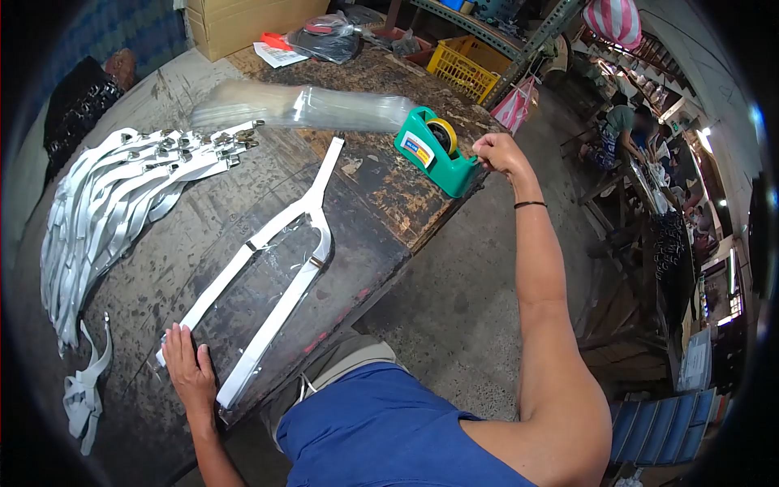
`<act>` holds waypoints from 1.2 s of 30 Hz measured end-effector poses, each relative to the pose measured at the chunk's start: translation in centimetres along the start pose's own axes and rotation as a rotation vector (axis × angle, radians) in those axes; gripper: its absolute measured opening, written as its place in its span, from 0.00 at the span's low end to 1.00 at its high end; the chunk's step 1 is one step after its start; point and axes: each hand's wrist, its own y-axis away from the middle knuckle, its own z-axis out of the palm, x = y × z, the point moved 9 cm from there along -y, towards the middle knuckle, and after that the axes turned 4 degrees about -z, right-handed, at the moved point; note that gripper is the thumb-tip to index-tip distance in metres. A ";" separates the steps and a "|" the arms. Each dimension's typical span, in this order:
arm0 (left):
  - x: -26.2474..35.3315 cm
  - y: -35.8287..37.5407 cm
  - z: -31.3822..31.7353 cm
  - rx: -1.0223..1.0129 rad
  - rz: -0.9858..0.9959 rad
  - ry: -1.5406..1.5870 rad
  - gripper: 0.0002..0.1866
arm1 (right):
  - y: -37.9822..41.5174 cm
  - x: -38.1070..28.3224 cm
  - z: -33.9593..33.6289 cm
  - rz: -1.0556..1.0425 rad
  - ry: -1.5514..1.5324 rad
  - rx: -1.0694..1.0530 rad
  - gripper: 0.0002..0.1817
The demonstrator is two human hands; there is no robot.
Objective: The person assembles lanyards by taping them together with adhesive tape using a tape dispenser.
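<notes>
A pair of white suspenders (304,204) lies in a Y shape on the dark worktable, with metal slides on its two straps. My left hand (188,369) rests flat, fingers stretched, over the near end of the left strap. At the table's right edge stands a green tape dispenser (454,174) with a yellow-cored roll (442,134). My right hand (501,154) is closed in a pinch right at the dispenser's cutting end, on the tape; the clear strip itself barely shows.
Many white suspenders (114,203) with metal clips lie heaped at the left, and one bundled strap (83,394) sits nearer. Clear plastic sleeves (304,107) lie behind. A cardboard box (251,24) and yellow crate (462,71) stand farther back. People work at the right.
</notes>
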 end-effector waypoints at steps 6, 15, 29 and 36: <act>0.0 0.0 0.1 -0.004 -0.001 0.002 0.27 | 2.7 3.5 0.5 0.067 -0.302 0.117 0.29; -0.1 0.0 0.1 -0.004 0.005 -0.001 0.27 | 3.5 5.2 1.2 0.119 -0.626 0.096 0.25; 0.4 -0.2 -0.4 0.064 0.060 -0.022 0.24 | 5.3 6.4 2.6 -0.136 0.198 0.205 0.25; 0.0 -0.2 0.0 0.048 0.048 -0.032 0.24 | 22.3 6.6 27.3 0.074 -0.350 -0.715 0.18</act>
